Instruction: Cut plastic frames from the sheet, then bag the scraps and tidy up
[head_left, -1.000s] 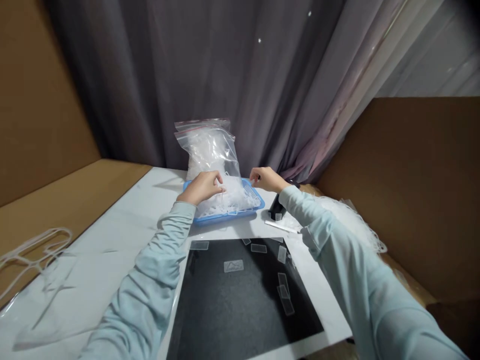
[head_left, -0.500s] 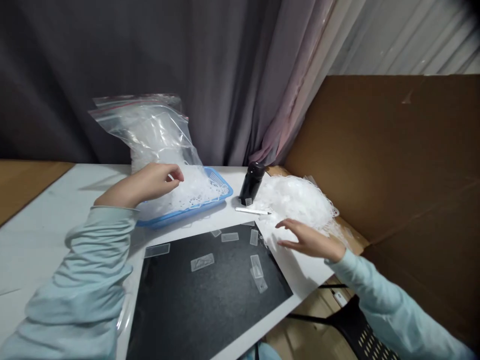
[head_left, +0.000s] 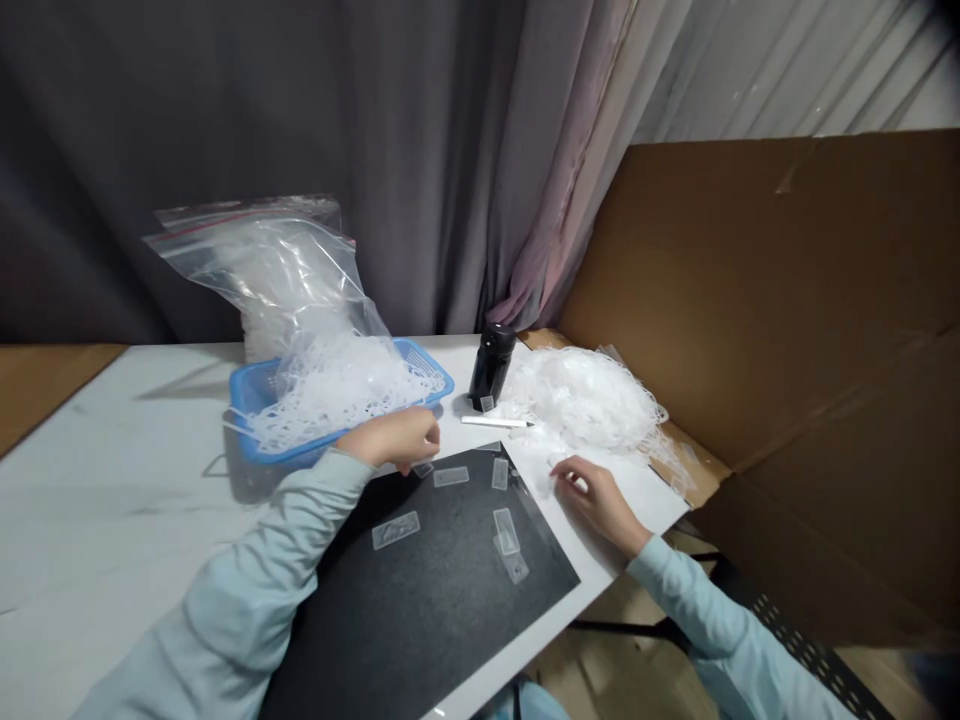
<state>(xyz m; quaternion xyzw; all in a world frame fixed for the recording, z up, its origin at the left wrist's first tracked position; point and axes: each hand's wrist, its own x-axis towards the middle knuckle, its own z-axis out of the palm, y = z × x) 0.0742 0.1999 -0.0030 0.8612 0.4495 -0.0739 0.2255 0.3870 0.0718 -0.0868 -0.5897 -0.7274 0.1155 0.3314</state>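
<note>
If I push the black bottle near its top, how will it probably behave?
The black bottle stands tall on a narrow base, so it may tip rather than slide. Its sides look rounded, so it could roll once down.

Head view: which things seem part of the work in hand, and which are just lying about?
Probably in the work:
clear pieces, one by the left hand
black mat, under them
white pile, near the right hand
blue basket of white loops

Probably just lying about:
black bottle
pen; neither hand touches either
</note>
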